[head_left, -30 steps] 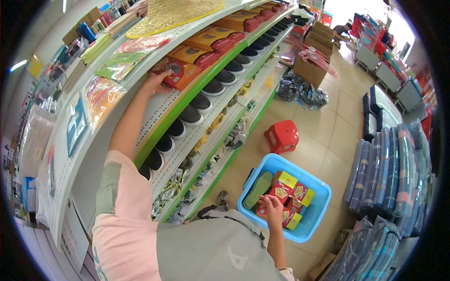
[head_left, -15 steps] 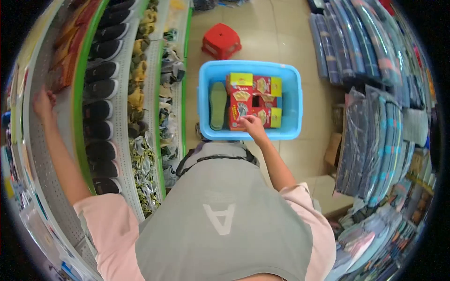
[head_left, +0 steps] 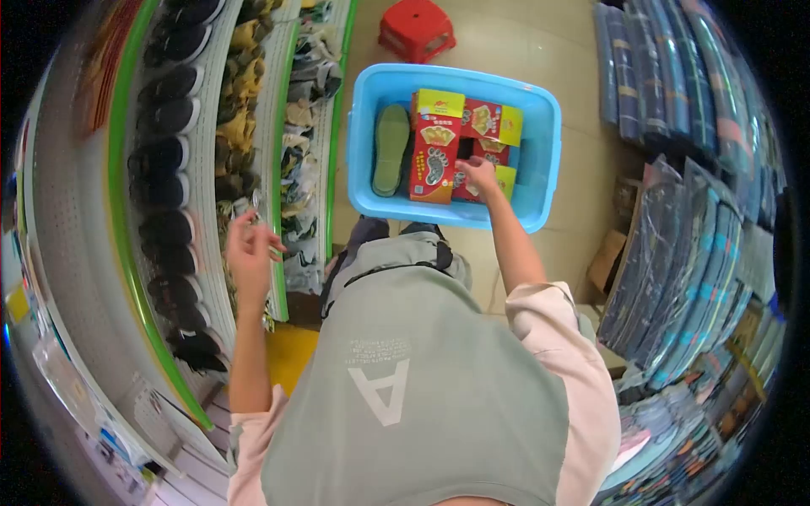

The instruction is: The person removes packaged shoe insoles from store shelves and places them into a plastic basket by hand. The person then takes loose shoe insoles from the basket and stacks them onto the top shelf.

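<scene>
Inside the light blue plastic bin (head_left: 540, 207) lie several red packets (head_left: 436, 169) with yellow ends and a printed footprint. A green insole (head_left: 391, 152) rests along the bin's left side. My right hand (head_left: 483, 175) is over the packets, near the gap between them. Its fingers are bent together, and whether they pinch anything is hidden. My left hand (head_left: 251, 244) hovers in front of the shelf of bagged items (head_left: 299, 169), fingers loosely curled and apart, holding nothing.
Dark shoes (head_left: 173, 135) stand in a row on the left shelf, with orange-brown packs (head_left: 110, 63) farther left. A red stool (head_left: 416, 32) sits beyond the bin. Plastic-wrapped folded textiles (head_left: 675, 261) are stacked at right, above a cardboard box (head_left: 606, 261).
My left hand has come away from the far-left shelf with the orange-brown packs, toward my body. My right hand has shifted right over the packets. The view has moved, too.
</scene>
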The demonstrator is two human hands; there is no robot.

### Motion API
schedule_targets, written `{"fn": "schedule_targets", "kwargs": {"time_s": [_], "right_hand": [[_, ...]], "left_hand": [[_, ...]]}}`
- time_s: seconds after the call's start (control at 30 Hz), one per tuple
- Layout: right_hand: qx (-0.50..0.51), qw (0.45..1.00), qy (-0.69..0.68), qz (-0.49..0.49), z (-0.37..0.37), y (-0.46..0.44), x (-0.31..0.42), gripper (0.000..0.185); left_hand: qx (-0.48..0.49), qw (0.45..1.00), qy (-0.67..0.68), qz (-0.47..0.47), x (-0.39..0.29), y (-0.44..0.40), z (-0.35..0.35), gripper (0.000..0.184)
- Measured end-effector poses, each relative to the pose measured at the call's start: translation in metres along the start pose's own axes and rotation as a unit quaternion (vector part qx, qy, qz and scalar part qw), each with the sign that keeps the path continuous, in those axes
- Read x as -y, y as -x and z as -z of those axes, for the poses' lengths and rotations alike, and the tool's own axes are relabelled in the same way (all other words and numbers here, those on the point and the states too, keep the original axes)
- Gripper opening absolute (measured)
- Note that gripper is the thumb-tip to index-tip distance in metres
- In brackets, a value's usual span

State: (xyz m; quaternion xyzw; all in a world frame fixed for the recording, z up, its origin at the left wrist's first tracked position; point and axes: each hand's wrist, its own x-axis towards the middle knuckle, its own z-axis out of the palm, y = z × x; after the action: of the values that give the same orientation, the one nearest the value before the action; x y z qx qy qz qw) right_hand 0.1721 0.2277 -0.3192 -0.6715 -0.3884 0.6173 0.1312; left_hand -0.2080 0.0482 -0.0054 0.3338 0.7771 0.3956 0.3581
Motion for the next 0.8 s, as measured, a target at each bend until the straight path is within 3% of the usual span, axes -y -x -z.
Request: {"fn": "schedule_targets", "kwargs": {"time_s": [0.1,0.13,0.17,0.23,0.3,0.4,0.5,0.67,0.8], "right_hand": [[-0.080,0.994,0.040,0.055,-0.019,-0.009,0.019,0.076],[-0.060,0.994,0.058,0.065,-0.024,-0.022,0.015,0.074],[0.023,0.998,0.040,0.031,-0.027,-0.047,0.002,0.070],[-0.002,0.997,0.057,0.059,-0.039,-0.054,0.003,0.055],[-0.026,0.991,0.119,0.047,-0.043,-0.042,0.024,0.058],[0.024,0.995,0.014,0.094,-0.043,-0.080,-0.014,0.058],[0.004,0.995,-0.031,0.096,-0.043,-0.063,0.004,0.053],[0.019,0.992,-0.104,0.063,-0.027,-0.009,0.043,0.044],[0.085,0.973,-0.167,0.135,-0.007,0.057,0.071,0.040]], "left_hand": [[-0.011,0.996,0.020,0.088,0.024,0.056,-0.020,0.026],[-0.025,0.993,0.042,0.111,0.030,0.072,-0.026,0.025],[-0.042,0.988,0.064,0.132,0.036,0.088,-0.029,0.023],[-0.074,0.979,0.097,0.164,0.044,0.110,-0.034,0.021],[-0.091,0.979,0.109,0.149,0.051,0.125,-0.037,0.020],[-0.102,0.974,0.128,0.157,0.055,0.133,-0.043,0.019],[-0.085,0.978,0.137,0.136,0.048,0.118,-0.048,0.019],[-0.006,0.993,0.104,0.055,0.021,0.083,-0.059,0.019],[0.084,0.996,0.005,0.003,0.000,0.054,-0.083,0.029]]}}
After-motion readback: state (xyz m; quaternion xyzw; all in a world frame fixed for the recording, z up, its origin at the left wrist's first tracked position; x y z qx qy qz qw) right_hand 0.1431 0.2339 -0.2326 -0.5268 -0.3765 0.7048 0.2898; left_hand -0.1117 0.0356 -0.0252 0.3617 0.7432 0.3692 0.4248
